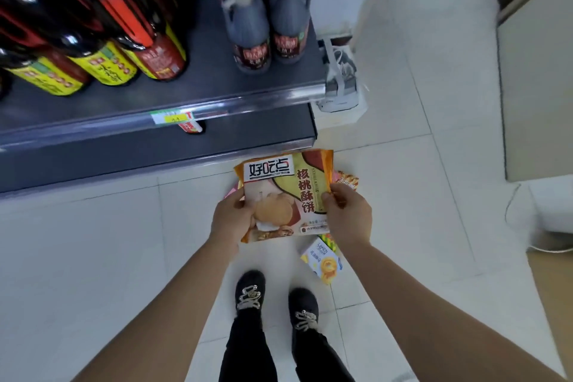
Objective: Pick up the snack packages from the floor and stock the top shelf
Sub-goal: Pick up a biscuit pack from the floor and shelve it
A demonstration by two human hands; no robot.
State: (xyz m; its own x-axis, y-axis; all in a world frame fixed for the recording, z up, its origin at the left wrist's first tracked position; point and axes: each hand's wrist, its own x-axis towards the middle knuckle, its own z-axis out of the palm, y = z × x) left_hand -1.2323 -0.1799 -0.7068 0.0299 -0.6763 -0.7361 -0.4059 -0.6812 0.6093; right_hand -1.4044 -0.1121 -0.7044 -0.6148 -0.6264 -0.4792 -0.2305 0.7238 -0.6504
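Note:
An orange walnut-cookie snack package (283, 192) with a white logo panel is held flat in front of me, above the floor. My left hand (231, 217) grips its left edge and my right hand (347, 211) pinches its right edge. A second orange package edge (327, 170) shows stacked behind it. Under the held pack, more snack packs lie on the floor: an orange one (348, 181) to the right, a pink corner (235, 191) to the left, and a white-and-yellow cookie box (324, 260) near my right shoe. The top shelf is out of view.
A dark grey shelf (173, 102) at left carries soy sauce bottles (102, 49) and vinegar jugs (269, 25). A lower shelf ledge (155, 149) juts out below. A white paper bag (341, 84) stands beside the shelf end. White tiled floor (418, 164) spreads right. My shoes (276, 298) stand below.

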